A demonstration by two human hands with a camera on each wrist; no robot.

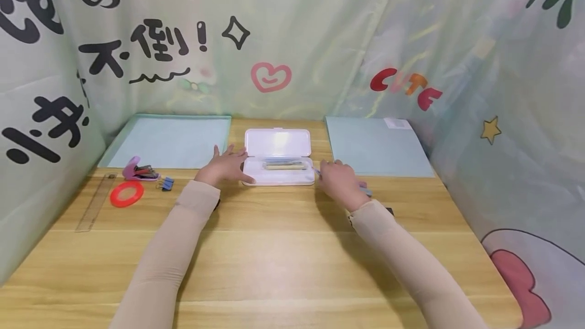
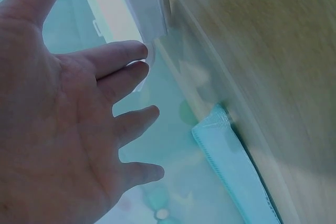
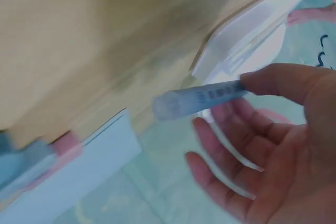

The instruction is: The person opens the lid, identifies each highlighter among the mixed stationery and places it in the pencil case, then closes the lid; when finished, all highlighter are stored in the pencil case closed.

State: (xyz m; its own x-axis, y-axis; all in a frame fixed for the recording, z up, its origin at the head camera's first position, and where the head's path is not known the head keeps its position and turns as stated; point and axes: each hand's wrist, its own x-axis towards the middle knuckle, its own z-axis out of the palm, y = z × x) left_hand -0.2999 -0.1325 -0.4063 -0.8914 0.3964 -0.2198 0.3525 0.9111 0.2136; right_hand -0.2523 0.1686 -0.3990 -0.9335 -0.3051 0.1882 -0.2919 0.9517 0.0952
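A white pencil case (image 1: 279, 184) lies with its lid raised at the middle of the table. Several slim sticks (image 1: 285, 165), some pale yellow, lie inside it. At the case's left end, my left hand (image 1: 225, 166) has its fingers spread, thumb at the front corner; the left wrist view shows its bare palm (image 2: 68, 124). Just off the right end, my right hand (image 1: 339, 182) pinches a short pale-blue tube (image 3: 202, 99) with dark printed marks between thumb and fingers. The tube's far end is hidden by the hand.
Left of the case are a purple stapler (image 1: 132, 169), a red tape ring (image 1: 126, 194), a blue binder clip (image 1: 167, 184) and a clear ruler (image 1: 95, 204). Pale-blue folders (image 1: 178, 141) lie at the back on both sides. Small blue and pink blocks (image 3: 65, 148) sit near the right hand.
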